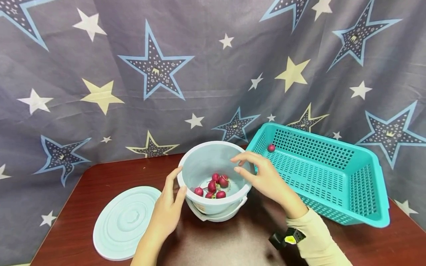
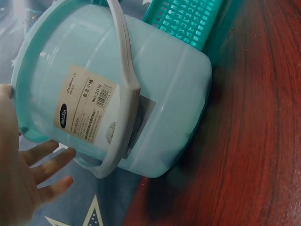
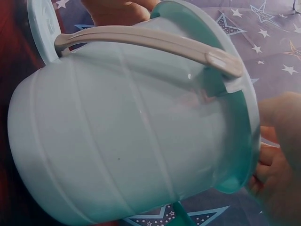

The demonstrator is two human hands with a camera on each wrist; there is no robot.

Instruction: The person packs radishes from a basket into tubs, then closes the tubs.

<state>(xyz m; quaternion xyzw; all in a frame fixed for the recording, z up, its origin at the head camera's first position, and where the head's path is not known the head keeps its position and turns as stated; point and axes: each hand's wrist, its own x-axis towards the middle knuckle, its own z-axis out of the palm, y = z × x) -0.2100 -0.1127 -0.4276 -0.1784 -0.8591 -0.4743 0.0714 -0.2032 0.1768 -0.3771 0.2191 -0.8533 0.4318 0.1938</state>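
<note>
A pale blue bucket stands mid-table, its handle hanging down its side. Several red cherry radishes lie on its bottom. At the bucket's left rim is my left hand, thumb and forefinger right by the edge; in the left wrist view its other fingers spread loosely beside the wall. My right hand reaches over the right rim with thumb and forefinger apart and nothing between them. Part of that hand is hidden behind the rim in the right wrist view.
A turquoise perforated basket stands to the right, with one radish in its far left corner. The round lid lies flat on the dark red table at left. A star-patterned curtain hangs behind.
</note>
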